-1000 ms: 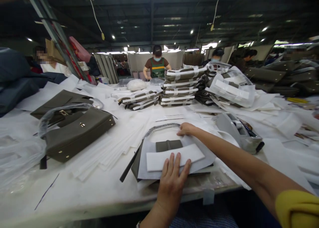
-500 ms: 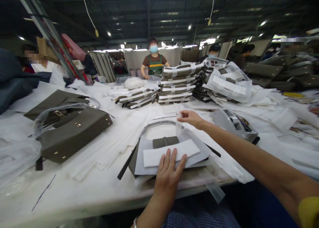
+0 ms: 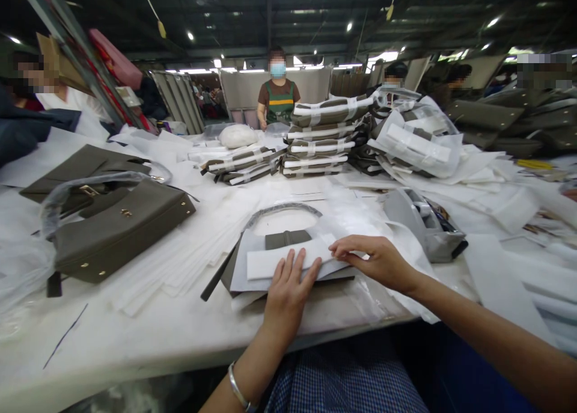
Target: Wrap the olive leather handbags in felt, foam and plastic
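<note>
In front of me lies an olive-grey handbag (image 3: 231, 269), flattened, with a plastic-wrapped handle (image 3: 286, 207) arching away from me. A pale sheet (image 3: 240, 250) covers its near panel, and a white foam strip (image 3: 264, 264) rests across that. My left hand (image 3: 288, 296) lies on the foam with fingers stretched out, pressing it down. My right hand (image 3: 378, 260) is at the foam's right end, thumb and fingers pinched on a translucent strip of tape (image 3: 329, 240) that folds over the foam. The fingers partly hide the tape's end.
Two olive handbags (image 3: 121, 229) lie at left beside fanned white sheets (image 3: 166, 250). A grey tape dispenser (image 3: 421, 226) stands to the right. Wrapped bags are stacked (image 3: 320, 130) at the back. A masked co-worker (image 3: 277, 94) stands across the table.
My right hand has come down and toward me, bringing the raised tape over onto the foam's right end. My left hand still presses the foam. The view has shifted slightly.
</note>
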{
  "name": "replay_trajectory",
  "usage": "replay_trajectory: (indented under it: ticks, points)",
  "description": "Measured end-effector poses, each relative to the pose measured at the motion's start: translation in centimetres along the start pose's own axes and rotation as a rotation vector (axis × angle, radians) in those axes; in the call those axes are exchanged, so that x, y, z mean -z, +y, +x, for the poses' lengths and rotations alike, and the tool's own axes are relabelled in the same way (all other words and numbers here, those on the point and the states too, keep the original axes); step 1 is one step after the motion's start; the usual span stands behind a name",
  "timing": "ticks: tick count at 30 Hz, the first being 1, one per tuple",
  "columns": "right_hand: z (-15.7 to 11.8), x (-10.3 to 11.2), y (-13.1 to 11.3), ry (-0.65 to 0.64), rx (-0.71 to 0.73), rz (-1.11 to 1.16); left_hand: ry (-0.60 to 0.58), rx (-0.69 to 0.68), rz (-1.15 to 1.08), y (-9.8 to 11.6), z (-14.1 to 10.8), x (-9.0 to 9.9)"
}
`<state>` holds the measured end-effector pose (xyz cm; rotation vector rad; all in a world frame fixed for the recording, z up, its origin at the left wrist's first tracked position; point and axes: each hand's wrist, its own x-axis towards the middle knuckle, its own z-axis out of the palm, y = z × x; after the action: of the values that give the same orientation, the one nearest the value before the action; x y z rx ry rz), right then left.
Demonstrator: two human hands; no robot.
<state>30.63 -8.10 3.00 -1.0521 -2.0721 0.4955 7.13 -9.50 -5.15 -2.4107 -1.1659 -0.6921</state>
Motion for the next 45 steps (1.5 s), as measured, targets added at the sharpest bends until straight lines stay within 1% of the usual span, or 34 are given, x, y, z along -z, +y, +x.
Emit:
replay_trajectory:
  ticks: [3,6,9,12,15,18,21,24,27,29,31,33,35,37,39,40,42,44,45]
  points:
    - [-1.0,-1.0,0.6,-0.016,0.080,-0.072,-0.015,0.012,-0.006,-0.2,0.3,-0.2]
    - [-1.8,-1.9,0.9,0.016,0.166,-0.143,-0.041,0.011,-0.010,-0.2,0.5,-0.1]
    - [-2.6,-2.5,0.7,0.033,0.260,-0.240,-0.074,0.021,-0.012,0.1,0.8,0.0]
    - [-3.2,-3.0,0.5,0.069,0.318,-0.290,-0.081,0.015,-0.011,0.2,1.0,0.2]
    - [-3.7,-3.4,0.8,0.138,0.342,-0.280,-0.090,-0.020,-0.007,0.1,1.2,0.2]
    - [-4.1,-4.0,1.4,0.179,0.360,-0.253,-0.117,-0.068,0.007,0.0,1.3,0.5]
    - [-4.4,-4.4,2.1,0.222,0.399,-0.228,-0.163,-0.131,0.010,0.1,1.8,1.1]
    - [-4.6,-4.6,2.4,0.253,0.407,-0.226,-0.230,-0.175,-0.053,0.1,2.7,1.8]
    - [-4.8,-4.9,2.7,0.273,0.403,-0.229,-0.265,-0.147,-0.161,0.4,3.2,2.1]
    - [-5.0,-5.2,2.8,0.281,0.412,-0.236,-0.234,-0.106,-0.192,0.8,3.0,1.7]
    - [-5.3,-5.2,2.5,0.273,0.424,-0.262,-0.176,-0.073,-0.177,1.3,2.5,1.0]
    - [-5.3,-4.7,1.9,0.218,0.417,-0.294,-0.120,-0.058,-0.149,1.8,2.0,0.2]
    - [-4.5,-3.8,0.9,0.155,0.396,-0.313,-0.082,-0.057,-0.132,2.0,1.7,-0.4]
    - [-2.6,-2.8,0.2,0.128,0.349,-0.335,-0.053,-0.060,-0.127,2.1,1.6,-0.8]
    - [0.2,-2.2,0.1,0.090,0.280,-0.382,-0.023,-0.062,-0.122,2.0,1.6,-0.9]
    - [1.8,-2.1,0.3,0.036,0.243,-0.415,-0.009,-0.064,-0.117,1.9,1.7,-0.9]
    - [4.6,-2.6,1.4,-0.134,0.166,-0.497,-0.003,-0.069,-0.107,1.8,1.8,-0.9]
    - [6.4,-3.3,2.8,-0.311,0.084,-0.582,-0.020,-0.072,-0.099,1.8,1.8,-0.9]
    - [6.9,-3.7,3.4,-0.370,0.042,-0.621,-0.031,-0.073,-0.097,1.8,1.8,-0.9]
